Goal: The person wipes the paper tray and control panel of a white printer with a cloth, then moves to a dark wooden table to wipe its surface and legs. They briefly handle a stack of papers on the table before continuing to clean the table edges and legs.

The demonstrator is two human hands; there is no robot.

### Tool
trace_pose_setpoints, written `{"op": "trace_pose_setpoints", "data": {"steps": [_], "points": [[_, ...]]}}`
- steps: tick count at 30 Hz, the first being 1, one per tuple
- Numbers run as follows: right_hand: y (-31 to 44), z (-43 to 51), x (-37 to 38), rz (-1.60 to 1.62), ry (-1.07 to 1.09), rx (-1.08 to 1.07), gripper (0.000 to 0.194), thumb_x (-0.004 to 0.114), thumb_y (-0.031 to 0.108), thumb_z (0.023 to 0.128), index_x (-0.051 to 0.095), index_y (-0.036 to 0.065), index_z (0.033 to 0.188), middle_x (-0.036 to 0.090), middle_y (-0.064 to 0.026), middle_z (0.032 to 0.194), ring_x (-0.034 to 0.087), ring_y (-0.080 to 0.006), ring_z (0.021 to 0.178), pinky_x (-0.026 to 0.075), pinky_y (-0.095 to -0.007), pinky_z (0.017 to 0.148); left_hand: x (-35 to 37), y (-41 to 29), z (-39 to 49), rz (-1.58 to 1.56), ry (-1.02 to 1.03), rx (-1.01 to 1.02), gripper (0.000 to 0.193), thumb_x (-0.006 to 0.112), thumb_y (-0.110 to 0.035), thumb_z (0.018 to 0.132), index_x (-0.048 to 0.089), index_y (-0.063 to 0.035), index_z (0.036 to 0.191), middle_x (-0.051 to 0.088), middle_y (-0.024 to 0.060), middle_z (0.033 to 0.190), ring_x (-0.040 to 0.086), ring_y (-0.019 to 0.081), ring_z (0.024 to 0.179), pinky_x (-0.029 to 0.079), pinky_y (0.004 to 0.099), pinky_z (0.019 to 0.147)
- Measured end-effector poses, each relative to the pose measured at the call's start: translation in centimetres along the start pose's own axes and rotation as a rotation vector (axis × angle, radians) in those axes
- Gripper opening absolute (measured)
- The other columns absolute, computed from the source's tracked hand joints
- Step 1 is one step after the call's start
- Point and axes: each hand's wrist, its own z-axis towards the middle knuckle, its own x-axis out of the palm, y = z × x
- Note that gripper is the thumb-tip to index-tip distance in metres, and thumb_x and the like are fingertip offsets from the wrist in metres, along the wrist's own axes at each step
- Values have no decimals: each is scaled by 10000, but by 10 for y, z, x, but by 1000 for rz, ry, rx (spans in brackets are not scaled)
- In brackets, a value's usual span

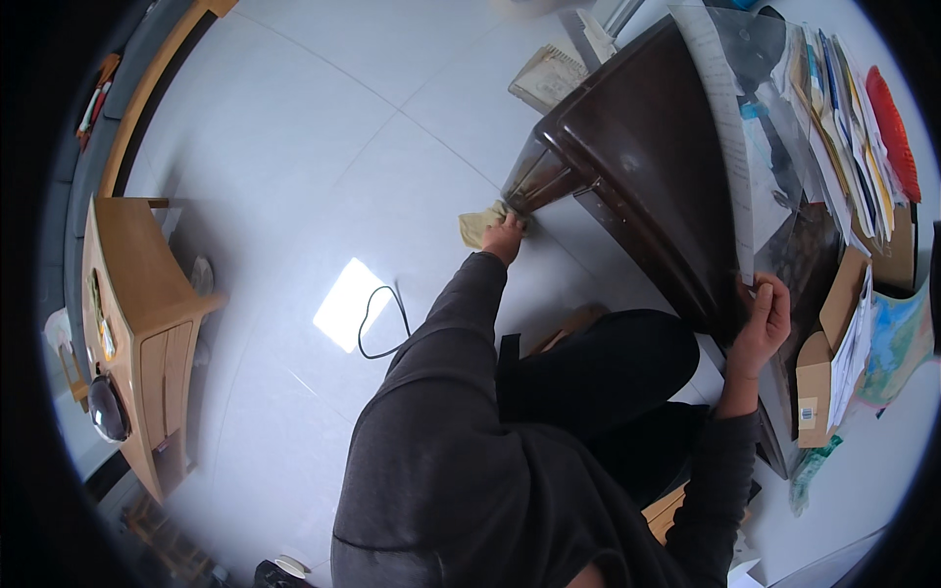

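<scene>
My left hand presses a yellowish cloth against the foot of a dark, glossy wooden table leg, down by the floor. The leg belongs to a dark wooden table on the right. My right hand is at the table's near edge, its fingers closed at the corner of a paper sheet lying under clear plastic; whether it pinches the sheet or only the table edge cannot be made out. My knees, in black trousers, are bent beside the table.
Upright folders, a red object and a cardboard box of papers stand on the right. A dustpan-like object lies behind the table. A black cable loops on the tiled floor. A light wooden cabinet stands left.
</scene>
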Motion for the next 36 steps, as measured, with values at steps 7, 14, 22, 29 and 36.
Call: {"op": "trace_pose_setpoints", "data": {"steps": [7,14,22,29,36], "points": [[0,0,0,22,-1,15,180,494,114,1054,617,-12,1094,613,-63,1039,602,-136,971,560,-326,895,0,18,15,207,-55,140,267,543,-272,930,673,-182,1145,585,79,1202,524,271,1178,449,450,927],[4,0,5,28,-4,-2,180,505,112,1050,630,-10,1093,627,-55,1037,615,-125,913,539,-285,874,-61,8,-14,-150,-70,187,349,564,-160,870,534,-51,1200,693,226,964,675,398,930,489,476,891],[5,0,9,39,1,1,191,533,125,1041,643,-27,1080,655,-44,978,620,-114,879,507,-258,835,-206,-25,-96,-929,-558,24,149,613,-111,930,624,-3,1032,674,221,876,668,390,797,522,423,704],[0,1,11,90,2,-30,184,551,126,1032,651,-24,1070,658,-36,955,605,-98,858,495,-246,808,-297,-59,-113,-718,-1079,237,166,656,-49,920,698,0,1073,530,91,770,541,205,656,451,319,615],[-7,0,11,78,0,-48,179,563,128,1027,658,-18,1072,664,-31,952,608,-97,858,487,-239,789,-309,-64,-108,-327,-1145,298,248,635,-31,910,664,-55,1155,527,84,830,572,265,641,468,364,534]]}}
